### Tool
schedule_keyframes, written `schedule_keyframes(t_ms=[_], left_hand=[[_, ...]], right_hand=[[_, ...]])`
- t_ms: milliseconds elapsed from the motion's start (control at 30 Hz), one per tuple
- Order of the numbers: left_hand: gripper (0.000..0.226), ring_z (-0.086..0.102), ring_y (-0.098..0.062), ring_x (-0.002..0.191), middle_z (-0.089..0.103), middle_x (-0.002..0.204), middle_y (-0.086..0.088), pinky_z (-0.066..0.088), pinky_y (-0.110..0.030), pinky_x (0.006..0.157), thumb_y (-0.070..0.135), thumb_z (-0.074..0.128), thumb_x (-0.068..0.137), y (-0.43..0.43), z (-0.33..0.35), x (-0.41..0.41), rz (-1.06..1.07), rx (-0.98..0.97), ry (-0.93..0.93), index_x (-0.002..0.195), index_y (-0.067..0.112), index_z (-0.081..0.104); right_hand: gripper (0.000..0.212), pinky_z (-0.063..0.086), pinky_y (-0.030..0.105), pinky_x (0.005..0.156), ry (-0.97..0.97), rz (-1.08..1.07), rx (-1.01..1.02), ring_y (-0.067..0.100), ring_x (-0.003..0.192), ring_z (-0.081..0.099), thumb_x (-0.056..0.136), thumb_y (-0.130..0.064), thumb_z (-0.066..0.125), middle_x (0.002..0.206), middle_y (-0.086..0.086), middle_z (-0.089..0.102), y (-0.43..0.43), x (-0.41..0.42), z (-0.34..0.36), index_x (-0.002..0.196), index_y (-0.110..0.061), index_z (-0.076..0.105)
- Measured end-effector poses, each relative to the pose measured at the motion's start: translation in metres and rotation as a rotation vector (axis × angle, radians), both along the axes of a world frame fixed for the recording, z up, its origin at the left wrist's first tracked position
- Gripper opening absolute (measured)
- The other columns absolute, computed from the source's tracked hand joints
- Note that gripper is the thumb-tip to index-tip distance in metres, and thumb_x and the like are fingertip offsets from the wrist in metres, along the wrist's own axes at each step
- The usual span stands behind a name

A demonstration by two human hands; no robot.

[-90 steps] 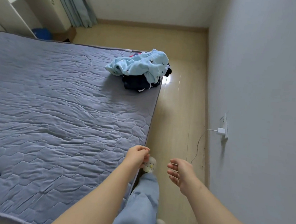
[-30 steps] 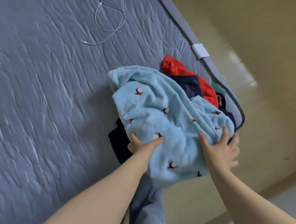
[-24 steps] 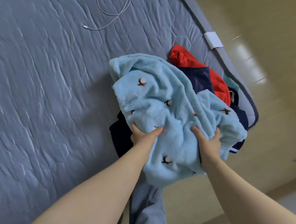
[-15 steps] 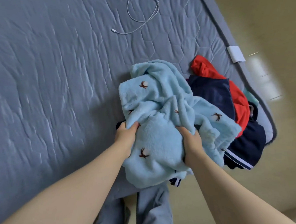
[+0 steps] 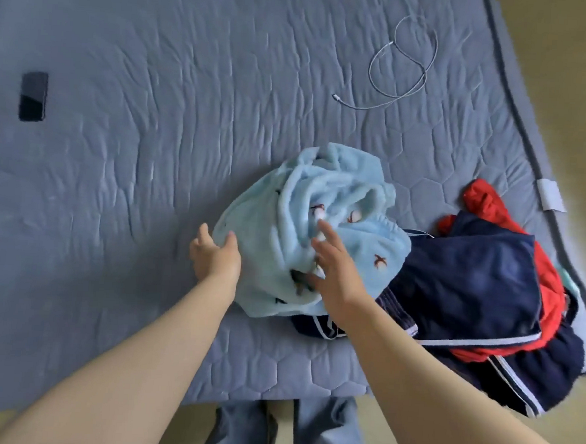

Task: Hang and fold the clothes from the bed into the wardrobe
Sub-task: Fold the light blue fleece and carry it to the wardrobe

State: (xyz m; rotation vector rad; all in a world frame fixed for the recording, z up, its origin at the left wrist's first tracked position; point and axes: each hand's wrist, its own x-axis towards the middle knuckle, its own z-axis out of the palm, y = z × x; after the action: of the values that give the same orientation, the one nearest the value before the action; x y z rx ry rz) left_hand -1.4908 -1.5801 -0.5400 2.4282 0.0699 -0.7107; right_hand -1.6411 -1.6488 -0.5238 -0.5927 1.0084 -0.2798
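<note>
Fleece garment (image 5: 277, 227), pale blue, lies bunched on the bed (image 5: 132, 184) near its 6 o'clock edge, touching a heap of navy clothes (image 5: 470, 277) at its 3 o'clock, with a red garment (image 5: 488, 203) beyond. We note the left hand (image 5: 215, 260) at the fleece's 9 o'clock edge, fingers (image 5: 202, 233) loosely extended against the cloth, and the right hand (image 5: 338, 276) laid on its 5 o'clock part, fingers spread, gripping nothing. We record a white cable (image 5: 403, 53) at 1 o'clock and a dark phone (image 5: 34, 96) at 10 o'clock, both well apart.
</note>
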Motion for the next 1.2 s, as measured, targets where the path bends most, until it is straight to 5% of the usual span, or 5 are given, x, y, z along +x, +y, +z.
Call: schedule_keyframes(t_ms=[133,367,567,767,1200], left_hand=[[0.053,0.039,-0.03,0.129,0.04,0.141,-0.014,0.033,-0.04,0.106,0.022,0.055,0.089,0.018,-0.014,-0.01,-0.097,0.001,0.002,0.139,0.009,0.039],[0.044,0.041,-0.023,0.123,0.04,0.137,-0.001,0.038,-0.037,0.094,0.017,0.055,0.085,0.021,-0.031,-0.026,-0.686,0.092,-0.234,0.128,0.018,0.047],[0.046,0.028,-0.02,0.135,0.028,0.148,-0.005,0.028,-0.037,0.099,0.017,0.053,0.087,-0.012,-0.058,-0.028,-1.121,0.024,-0.356,0.132,0.018,0.046],[0.064,0.007,-0.02,0.143,-0.004,0.156,0.004,0.016,-0.043,0.111,0.036,0.041,0.092,-0.041,-0.101,-0.022,-1.223,0.315,0.005,0.146,0.036,0.008],[0.042,0.049,-0.009,0.101,0.052,0.117,0.015,0.038,-0.026,0.083,0.037,0.045,0.093,0.003,-0.064,-0.029,-0.704,-0.026,0.324,0.135,0.039,0.036]], right_hand=[[0.019,0.042,0.024,0.073,0.172,0.34,0.004,0.008,0.086,0.054,0.093,-0.019,0.051,0.103,-0.008,0.061,0.033,0.028,-0.014,0.096,-0.035,0.06],[0.023,0.037,0.027,0.056,0.874,-0.019,-0.236,0.016,0.068,0.05,0.086,-0.009,0.041,0.08,-0.003,0.055,0.027,0.001,-0.056,0.102,-0.016,0.057],[0.044,0.034,0.042,0.097,1.211,0.015,-0.416,0.033,0.122,0.04,0.085,-0.026,0.052,0.138,0.011,0.039,-0.032,-0.023,-0.085,0.128,-0.018,0.044],[0.064,0.022,0.041,0.102,1.125,0.422,-0.583,0.027,0.133,0.029,0.08,-0.043,0.052,0.147,-0.003,0.033,-0.081,-0.023,-0.113,0.139,-0.036,0.027],[0.03,0.022,0.034,0.08,0.888,0.627,-0.845,0.03,0.096,0.052,0.083,-0.02,0.051,0.096,0.003,0.058,0.019,-0.03,-0.08,0.111,-0.03,0.052]])
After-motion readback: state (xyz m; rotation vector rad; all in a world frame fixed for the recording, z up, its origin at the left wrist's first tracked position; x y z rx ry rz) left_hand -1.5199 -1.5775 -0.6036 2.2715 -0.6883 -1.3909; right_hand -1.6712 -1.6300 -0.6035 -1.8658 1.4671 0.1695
